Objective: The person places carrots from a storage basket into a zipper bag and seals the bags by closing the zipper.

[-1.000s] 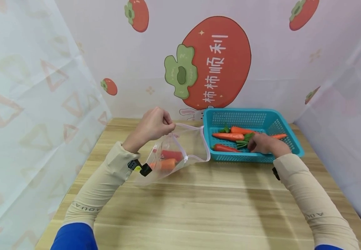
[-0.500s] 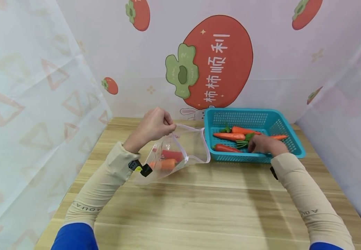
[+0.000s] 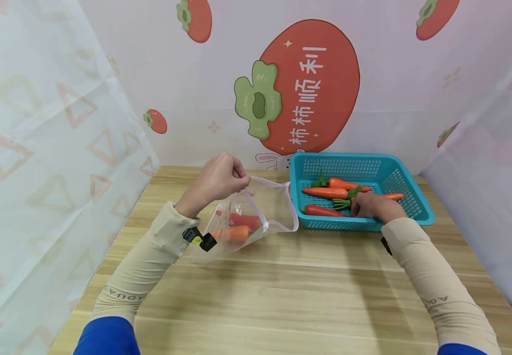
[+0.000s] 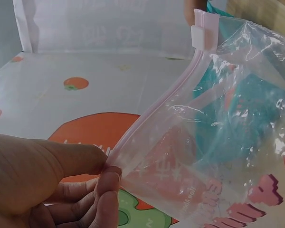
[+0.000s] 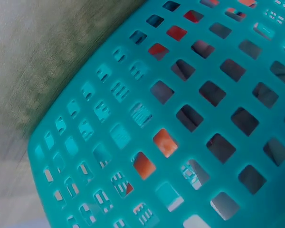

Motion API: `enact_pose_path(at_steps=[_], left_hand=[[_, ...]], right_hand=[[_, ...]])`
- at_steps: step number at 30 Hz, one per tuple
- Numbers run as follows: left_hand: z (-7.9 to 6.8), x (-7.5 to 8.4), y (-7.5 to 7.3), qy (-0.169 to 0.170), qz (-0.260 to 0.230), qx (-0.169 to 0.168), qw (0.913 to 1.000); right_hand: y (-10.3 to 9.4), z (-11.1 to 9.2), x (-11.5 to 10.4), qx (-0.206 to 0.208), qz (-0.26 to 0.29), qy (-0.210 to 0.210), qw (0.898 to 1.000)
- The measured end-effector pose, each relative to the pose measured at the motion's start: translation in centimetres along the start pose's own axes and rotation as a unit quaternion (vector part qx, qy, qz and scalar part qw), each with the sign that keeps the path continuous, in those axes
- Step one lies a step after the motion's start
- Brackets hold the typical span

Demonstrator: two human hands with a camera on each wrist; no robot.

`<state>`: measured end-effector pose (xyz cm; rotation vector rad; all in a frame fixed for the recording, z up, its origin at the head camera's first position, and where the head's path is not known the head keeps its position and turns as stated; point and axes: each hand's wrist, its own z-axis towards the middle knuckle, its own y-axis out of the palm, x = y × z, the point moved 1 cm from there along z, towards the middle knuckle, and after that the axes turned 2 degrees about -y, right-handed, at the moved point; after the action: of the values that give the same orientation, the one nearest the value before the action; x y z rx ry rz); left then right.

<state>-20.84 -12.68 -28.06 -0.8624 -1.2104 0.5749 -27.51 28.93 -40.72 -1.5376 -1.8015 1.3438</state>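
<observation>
While rim of transparent bag (image 3: 256, 198) is pinched between thumb and fingers of left hand (image 3: 221, 177), it is secured at this one place only; if pull is uneven, mouth may be collapsed. Bag is set on desk (image 3: 291, 296), orange carrot (image 3: 239, 232) inside. Right hand (image 3: 376, 204) is placed inside blue basket (image 3: 342, 223), beside carrots (image 3: 324, 192); fingertips are hidden, so grip cannot be told. Leafy tops (image 3: 341, 203) could be snagged, and neighbouring carrots dragged along.

Basket (image 3: 326, 223) turquoise; carrots (image 3: 324, 192) orange; bag (image 4: 218, 109) clear, pink-edged.
</observation>
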Motion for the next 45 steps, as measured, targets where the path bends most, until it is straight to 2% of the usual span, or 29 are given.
enact_pose_path(at_steps=[2, 5, 9, 11, 13, 17, 23, 27, 39, 45], left_hand=[[0.0, 0.0, 0.0, 0.001, 0.0, 0.001, 1.0], [0.1, 0.1, 0.0, 0.003, 0.0, 0.001, 1.0], [0.1, 0.0, 0.0, 0.003, 0.0, 0.001, 1.0], [0.1, 0.0, 0.0, 0.002, -0.002, -0.001, 1.0], [0.0, 0.0, 0.0, 0.0, -0.004, -0.003, 1.0], [0.0, -0.1, 0.0, -0.001, -0.005, -0.004, 1.0], [0.1, -0.2, 0.0, 0.007, 0.001, 0.002, 1.0], [0.0, -0.2, 0.0, 0.006, 0.0, 0.004, 1.0], [0.0, -0.1, 0.1, 0.006, 0.001, 0.0, 1.0], [0.0, -0.1, 0.1, 0.009, -0.002, -0.002, 1.0]], right_hand=[[-0.1, -0.1, 0.1, -0.002, 0.003, -0.002, 1.0], [-0.2, -0.2, 0.3, -0.003, 0.041, 0.011, 0.999], [-0.6, -0.6, 0.8, 0.016, 0.062, -0.017, 0.998], [-0.9, -1.0, 1.0, 0.034, 0.045, -0.05, 0.997], [-1.2, -1.4, 1.2, 0.049, 0.046, -0.066, 0.996], [-1.5, -2.0, 1.3, 0.085, 0.076, -0.066, 0.991], [-1.9, -2.7, 1.2, 0.153, 0.089, -0.071, 0.982], [-2.1, -3.0, 0.8, 0.179, 0.099, -0.073, 0.976], [-2.9, -4.4, -1.1, 0.202, 0.065, -0.089, 0.973], [-3.2, -5.3, -1.3, 0.208, 0.059, -0.074, 0.974]])
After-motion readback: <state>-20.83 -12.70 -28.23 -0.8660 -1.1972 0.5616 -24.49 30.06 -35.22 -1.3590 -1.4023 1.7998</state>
